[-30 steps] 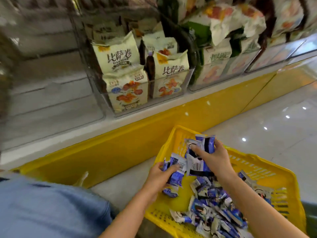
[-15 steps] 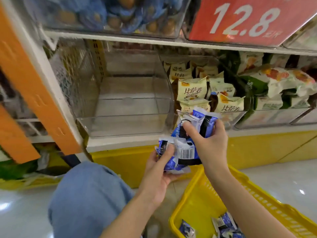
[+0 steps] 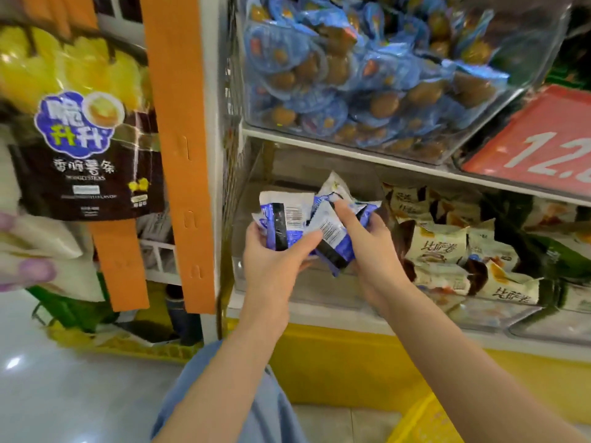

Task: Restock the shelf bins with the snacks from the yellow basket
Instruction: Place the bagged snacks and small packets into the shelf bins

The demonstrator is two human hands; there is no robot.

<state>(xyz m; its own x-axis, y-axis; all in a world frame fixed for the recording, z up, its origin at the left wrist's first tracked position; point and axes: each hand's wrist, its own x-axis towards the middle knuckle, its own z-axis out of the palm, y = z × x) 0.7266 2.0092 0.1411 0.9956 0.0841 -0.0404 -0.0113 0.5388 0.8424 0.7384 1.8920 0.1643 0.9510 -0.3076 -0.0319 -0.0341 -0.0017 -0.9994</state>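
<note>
Several blue-and-white snack packets [image 3: 299, 219] are bunched between both hands, held up at the open mouth of a clear bin [image 3: 323, 294] at the left end of the lower shelf. The left hand [image 3: 275, 260] grips the bunch from below, its fingers curled behind and its thumb laid across the front. The right hand [image 3: 367, 247] clasps it from the right, with the forefinger stretched over the top packets. Two packets show white backs with printed barcodes; no brand name on them can be read.

One bin to the right holds cream packets [image 3: 438, 247] printed 比萨卷. Above, on the next shelf, a clear upper bin [image 3: 473, 123] is heaped with blue wrappers holding round brown pieces, their print too blurred to read. Beside it leans a red price sign [image 3: 537, 145] with white figures "12." cut by the frame edge. Left of the orange upright [image 3: 179, 155] hangs a dark bag [image 3: 86, 161] marked 脆升升 and 香脆薯条.

Only a corner of the yellow basket [image 3: 428, 420] shows, at the bottom right on the floor, just beside the right forearm.
</note>
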